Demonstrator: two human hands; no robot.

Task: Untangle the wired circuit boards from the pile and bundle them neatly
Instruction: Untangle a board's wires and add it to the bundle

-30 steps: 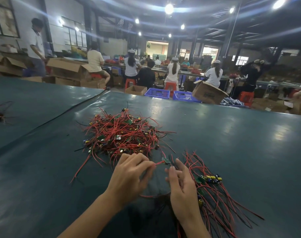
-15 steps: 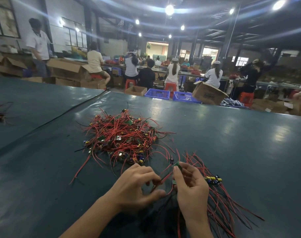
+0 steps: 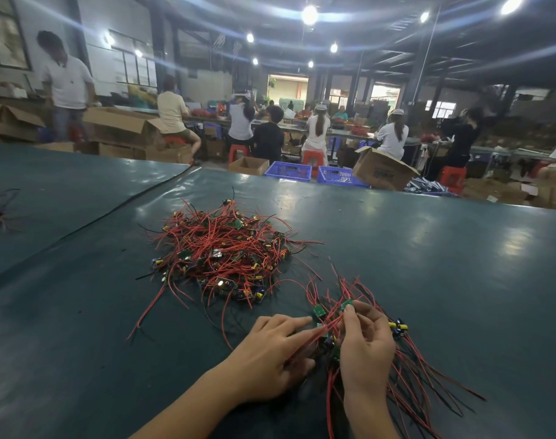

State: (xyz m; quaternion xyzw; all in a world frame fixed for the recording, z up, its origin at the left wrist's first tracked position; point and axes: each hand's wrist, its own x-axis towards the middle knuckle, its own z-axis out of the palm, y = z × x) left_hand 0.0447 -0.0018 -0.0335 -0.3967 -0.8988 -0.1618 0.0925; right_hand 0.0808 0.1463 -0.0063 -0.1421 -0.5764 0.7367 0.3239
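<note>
Wired boards (image 3: 318,310) pinched between left grip (image 3: 270,353) and right grip (image 3: 365,342), just before pile (image 3: 226,251)

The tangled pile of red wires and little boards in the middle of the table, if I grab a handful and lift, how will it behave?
Probably floppy: thin wires in the pile curve and sprawl loosely over the table. Likely light, since the boards are tiny. It will probably snag and drag neighbours along, as the strands cross everywhere.
</note>
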